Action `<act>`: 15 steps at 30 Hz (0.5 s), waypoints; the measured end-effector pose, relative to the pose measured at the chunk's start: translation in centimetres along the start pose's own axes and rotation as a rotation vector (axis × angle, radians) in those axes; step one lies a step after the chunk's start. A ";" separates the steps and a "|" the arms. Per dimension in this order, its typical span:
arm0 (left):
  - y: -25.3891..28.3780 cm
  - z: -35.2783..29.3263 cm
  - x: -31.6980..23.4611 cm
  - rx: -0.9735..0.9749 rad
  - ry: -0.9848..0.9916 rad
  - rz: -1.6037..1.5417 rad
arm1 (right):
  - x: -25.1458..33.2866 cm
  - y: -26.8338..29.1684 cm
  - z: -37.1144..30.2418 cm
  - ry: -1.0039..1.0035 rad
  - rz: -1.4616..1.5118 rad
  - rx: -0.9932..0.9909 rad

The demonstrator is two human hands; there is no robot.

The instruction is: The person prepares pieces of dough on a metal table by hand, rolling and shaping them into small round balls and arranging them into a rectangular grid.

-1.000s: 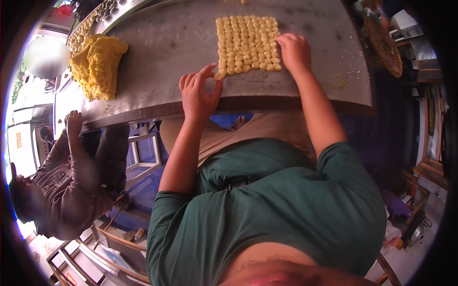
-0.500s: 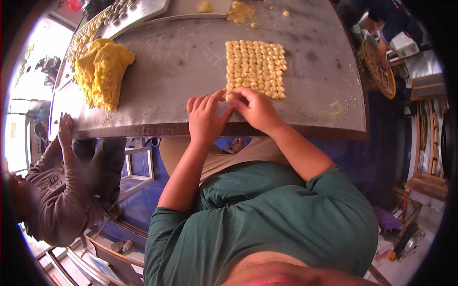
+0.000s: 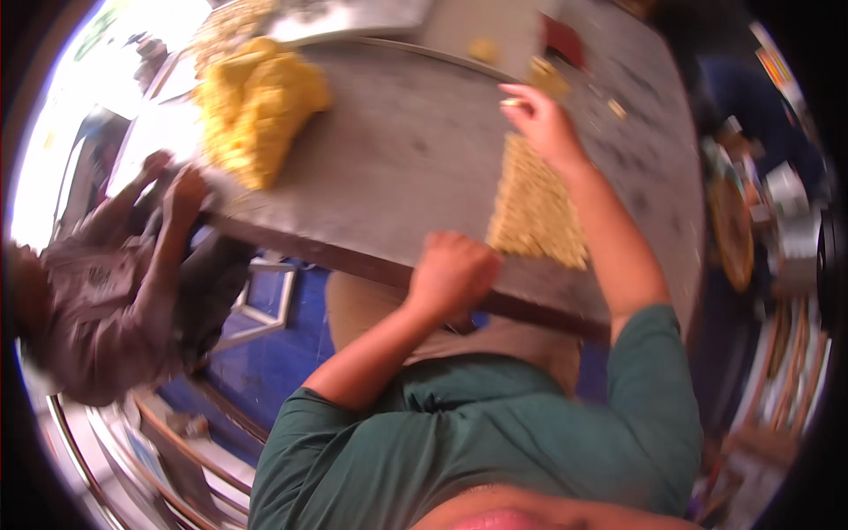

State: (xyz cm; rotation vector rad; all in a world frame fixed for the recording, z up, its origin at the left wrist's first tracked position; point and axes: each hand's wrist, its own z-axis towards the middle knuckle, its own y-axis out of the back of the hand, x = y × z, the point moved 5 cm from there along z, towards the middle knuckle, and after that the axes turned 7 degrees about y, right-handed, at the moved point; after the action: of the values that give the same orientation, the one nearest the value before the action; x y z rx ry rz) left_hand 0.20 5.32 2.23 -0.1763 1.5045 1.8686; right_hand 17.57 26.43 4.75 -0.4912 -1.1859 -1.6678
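Note:
My right hand [image 3: 546, 128] reaches over the far end of a block of small yellow dough balls [image 3: 537, 212], laid in close rows on the metal table. Its fingers pinch a small pale yellow bit that looks like a dough ball [image 3: 511, 103]. At the table's near edge, left of the block, my left hand [image 3: 452, 276] is curled closed; its fingertips and anything inside are hidden. A large yellow dough lump [image 3: 252, 110] rests on the left part of the table. Motion blurs the picture.
Trays [image 3: 353, 19] lie at the far side, with a small dough piece [image 3: 482, 50], a flat yellow scrap [image 3: 549, 78] and a dark red object [image 3: 564, 42] nearby. A person in a brownish top [image 3: 106, 291] sits at left. Another person in dark clothing [image 3: 751, 106] is at right, by a round tray [image 3: 731, 230].
My hands have parted: the right moved far forward over the dough-ball block, the left curled closed near the edge. The view has turned, and a dark red object now shows at the far side.

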 end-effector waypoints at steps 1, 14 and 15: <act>-0.5 0.0 0.0 0.062 0.026 0.021 | -1.6 0.0 3.0 0.017 -0.079 -0.004; -0.1 -0.8 -0.4 0.058 -0.031 -0.048 | -13.3 -5.1 18.4 -0.110 -0.911 0.278; -0.2 -0.7 -0.7 0.057 -0.042 -0.056 | -14.0 -3.9 18.1 -0.129 -0.926 0.262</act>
State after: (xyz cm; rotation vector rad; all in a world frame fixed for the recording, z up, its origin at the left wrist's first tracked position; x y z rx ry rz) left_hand 0.57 4.40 2.18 -0.1503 1.5069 1.7728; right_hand 16.43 49.16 0.12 0.1685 -1.8639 -2.1975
